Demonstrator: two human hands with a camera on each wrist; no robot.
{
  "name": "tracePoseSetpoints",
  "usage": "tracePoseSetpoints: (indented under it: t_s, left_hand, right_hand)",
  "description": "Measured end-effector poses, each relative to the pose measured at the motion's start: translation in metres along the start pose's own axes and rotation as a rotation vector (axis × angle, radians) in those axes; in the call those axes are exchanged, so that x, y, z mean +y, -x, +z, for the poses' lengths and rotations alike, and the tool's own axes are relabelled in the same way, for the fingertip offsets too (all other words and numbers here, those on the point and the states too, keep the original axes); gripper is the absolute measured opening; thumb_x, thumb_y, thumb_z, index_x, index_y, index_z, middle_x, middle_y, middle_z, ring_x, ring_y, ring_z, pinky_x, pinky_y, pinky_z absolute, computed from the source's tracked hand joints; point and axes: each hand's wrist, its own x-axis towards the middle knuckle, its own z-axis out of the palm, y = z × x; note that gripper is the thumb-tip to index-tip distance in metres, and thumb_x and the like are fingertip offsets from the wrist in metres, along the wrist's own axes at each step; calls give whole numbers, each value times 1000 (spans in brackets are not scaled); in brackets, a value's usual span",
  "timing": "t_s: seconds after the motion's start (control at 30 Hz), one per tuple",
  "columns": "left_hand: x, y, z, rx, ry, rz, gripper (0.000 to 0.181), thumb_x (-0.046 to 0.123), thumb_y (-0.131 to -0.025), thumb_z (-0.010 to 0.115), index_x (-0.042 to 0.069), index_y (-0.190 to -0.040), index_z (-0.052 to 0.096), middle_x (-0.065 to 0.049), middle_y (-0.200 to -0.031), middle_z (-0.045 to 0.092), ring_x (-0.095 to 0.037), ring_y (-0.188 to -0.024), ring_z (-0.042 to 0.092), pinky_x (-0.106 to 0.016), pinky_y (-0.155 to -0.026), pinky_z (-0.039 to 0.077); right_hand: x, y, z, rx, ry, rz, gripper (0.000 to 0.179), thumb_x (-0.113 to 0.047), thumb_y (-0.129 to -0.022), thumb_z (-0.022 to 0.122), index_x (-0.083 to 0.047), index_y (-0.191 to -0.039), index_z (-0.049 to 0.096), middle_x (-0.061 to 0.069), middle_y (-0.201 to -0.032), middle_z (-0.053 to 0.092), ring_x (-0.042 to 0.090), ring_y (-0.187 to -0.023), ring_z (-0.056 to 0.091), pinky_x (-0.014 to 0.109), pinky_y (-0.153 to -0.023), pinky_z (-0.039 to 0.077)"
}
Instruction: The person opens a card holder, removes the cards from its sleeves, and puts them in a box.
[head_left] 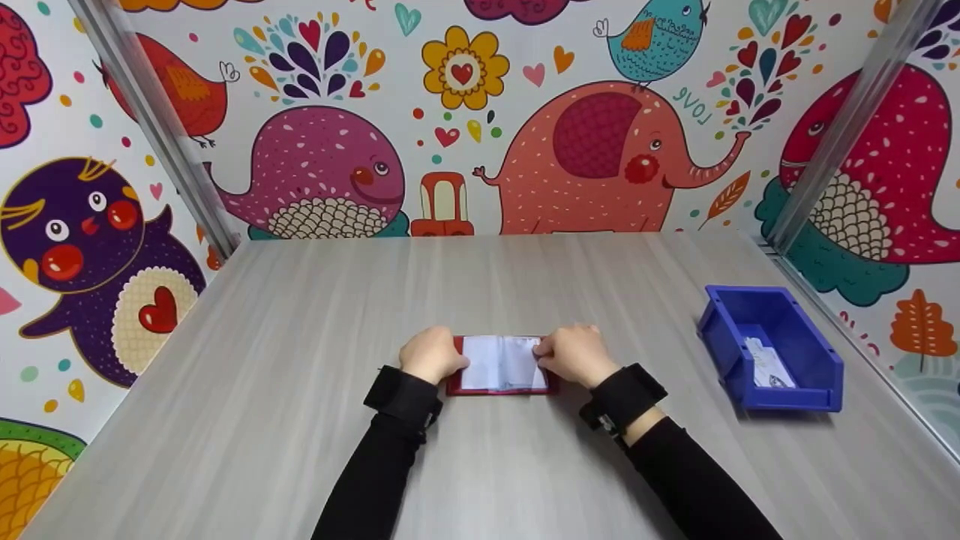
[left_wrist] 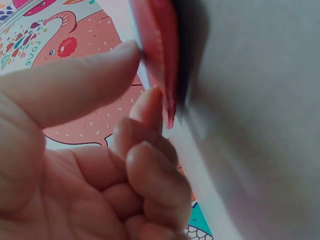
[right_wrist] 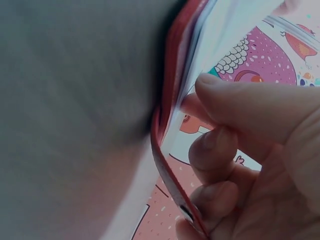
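Observation:
A small red card holder [head_left: 454,391] lies spread on the table, its whitish, glossy inner sleeves [head_left: 481,364] facing up. My left hand [head_left: 431,355] holds its left edge. In the left wrist view the left thumb [left_wrist: 95,82] presses the inner side while the index fingertip meets the red cover [left_wrist: 159,45]. At the right side, my right hand [head_left: 579,354] pinches the sleeves between thumb [right_wrist: 240,102] and index finger. A red strap with a dark snap [right_wrist: 172,182] hangs off the cover beside the right fingers.
A blue plastic bin [head_left: 814,352] stands on the right of the table, with a white printed card or paper [head_left: 766,364] inside. Cartoon-printed walls [head_left: 450,150] border the table [head_left: 262,420] at the back and sides.

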Motion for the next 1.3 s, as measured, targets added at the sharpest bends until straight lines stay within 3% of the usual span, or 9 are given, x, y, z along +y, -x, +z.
tracePoseSetpoints:
  t_s: [0.23, 0.8, 0.97, 1.17, 1.3]
  left_hand:
    - [0, 0, 0, 14, 3, 3, 24, 27, -79, 77, 6, -83, 67, -5, -84, 64, -21, -76, 59, -42, -67, 51]
    - [-2, 0, 1, 20, 5, 14, 26, 28, -77, 78, 5, -84, 68, -6, -84, 65, -23, -77, 60, -43, -68, 51]
    - [-2, -1, 0, 31, 0, 50, 23, 26, -76, 77, 7, -76, 65, -4, -79, 62, -21, -73, 58, -42, -65, 50]
    - [1, 1, -5, 97, 40, 137, 34, 18, -76, 71, 17, -54, 45, 3, -58, 44, -17, -58, 45, -33, -52, 37]
    - [6, 5, -8, 113, 72, 198, 33, 20, -80, 71, 18, -55, 50, 6, -57, 46, -15, -56, 46, -31, -52, 36]
  right_hand:
    - [-4, 1, 1, -4, 3, 5, 18, -16, -78, 82, -19, -96, 81, 5, -92, 75, 35, -81, 62, 50, -77, 41]
    - [-8, 0, 6, 18, -44, -34, 16, -15, -75, 83, -17, -91, 82, 5, -90, 75, 32, -81, 64, 48, -75, 40]
    - [-8, 0, 6, 19, -53, -23, 17, -15, -76, 83, -15, -94, 81, 5, -92, 75, 33, -88, 67, 51, -79, 42]
    - [-9, -1, 5, 3, -63, -8, 17, -15, -78, 83, -14, -95, 80, 5, -92, 75, 33, -89, 66, 50, -80, 41]
    - [-9, -1, 5, -3, -69, -8, 17, -15, -78, 82, -13, -95, 80, 5, -93, 75, 33, -88, 66, 49, -79, 40]
